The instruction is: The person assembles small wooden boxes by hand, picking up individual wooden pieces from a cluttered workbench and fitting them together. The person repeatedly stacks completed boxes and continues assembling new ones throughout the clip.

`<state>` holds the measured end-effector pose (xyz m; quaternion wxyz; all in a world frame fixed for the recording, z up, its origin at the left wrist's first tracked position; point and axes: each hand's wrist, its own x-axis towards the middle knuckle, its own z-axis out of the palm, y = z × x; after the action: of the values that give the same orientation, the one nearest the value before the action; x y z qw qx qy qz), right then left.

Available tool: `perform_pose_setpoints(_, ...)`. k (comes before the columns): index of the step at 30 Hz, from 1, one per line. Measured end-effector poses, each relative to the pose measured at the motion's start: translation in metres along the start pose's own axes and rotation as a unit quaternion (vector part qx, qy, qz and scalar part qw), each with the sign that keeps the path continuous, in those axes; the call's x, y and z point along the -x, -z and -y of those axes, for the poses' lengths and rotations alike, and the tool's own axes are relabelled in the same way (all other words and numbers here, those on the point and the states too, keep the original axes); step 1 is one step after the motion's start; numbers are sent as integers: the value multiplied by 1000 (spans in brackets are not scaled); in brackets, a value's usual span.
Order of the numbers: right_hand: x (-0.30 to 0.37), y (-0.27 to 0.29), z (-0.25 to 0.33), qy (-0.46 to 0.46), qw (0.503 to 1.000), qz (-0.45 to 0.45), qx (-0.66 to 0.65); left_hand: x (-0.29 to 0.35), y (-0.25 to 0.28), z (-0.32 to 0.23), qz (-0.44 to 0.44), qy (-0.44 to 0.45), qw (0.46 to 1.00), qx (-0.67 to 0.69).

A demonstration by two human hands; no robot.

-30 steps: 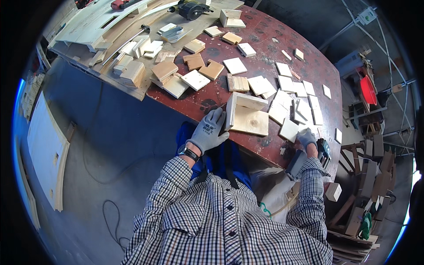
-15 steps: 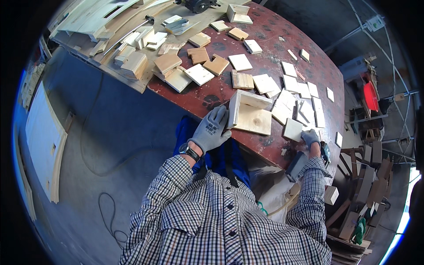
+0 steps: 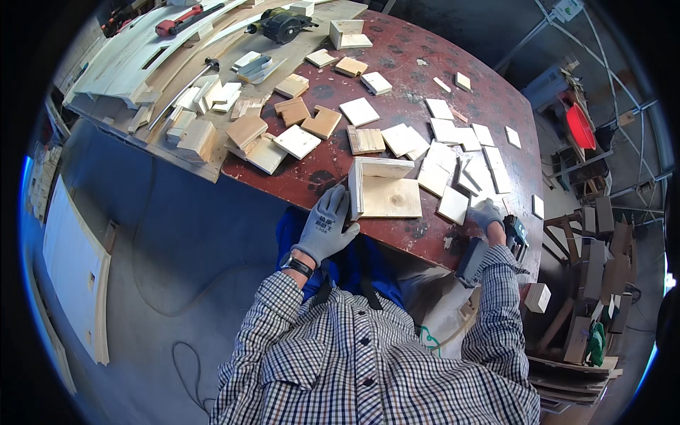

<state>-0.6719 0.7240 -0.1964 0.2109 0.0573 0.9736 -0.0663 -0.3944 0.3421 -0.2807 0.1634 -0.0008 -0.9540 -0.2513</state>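
Observation:
My left hand [image 3: 324, 228], in a grey work glove, lies against the left side of an L-shaped wooden assembly [image 3: 391, 198] at the table's near edge. Its fingers are stretched out and its thumb stands apart. The assembly has a flat base with upright panels at its left and back. To the right, my gloved right hand [image 3: 486, 214] reaches down among pale wooden pieces, just right of a square block [image 3: 453, 205]. Its fingers are bent; what they hold, if anything, is hidden. Near that wrist are a dark grey block-shaped object [image 3: 470, 261] and a dark power tool [image 3: 516, 234].
Many wooden offcuts lie over the red table [image 3: 283, 183]. A hammer [image 3: 185, 91], a circular saw [image 3: 283, 27] and a red tool [image 3: 178, 23] rest at the back left. Scrap boards [image 3: 593, 262] lean at the right. A cable [image 3: 185, 375] trails on the floor.
The view has shifted, showing more of the back left with the saw and red tool. Both hands keep about the same places beside the assembly and the pale pieces.

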Motion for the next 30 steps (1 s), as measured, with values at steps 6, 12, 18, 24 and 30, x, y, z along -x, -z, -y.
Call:
perform_pose_setpoints(6, 45, 20, 11, -63, 977, -202, 18, -2, -5, -1, 2, -11, 1000, -7)
perform_pose_setpoints(12, 112, -24, 51, -14, 970, -219, -104, -7, -1, -5, 27, 9, 1000, 11)
perform_pose_setpoints(18, 144, -69, 85, 208, 941, -167, -209, -6, -7, 2, 22, 0, 1000, 18)
perform_pose_setpoints(24, 167, -107, 138, 269, 930, -170, -183, -12, -4, -5, 16, -5, 1000, 25)
perform_pose_setpoints(30, 164, -150, 146, 360, 895, -213, -154, -12, -3, -2, 5, -18, 1000, 19)
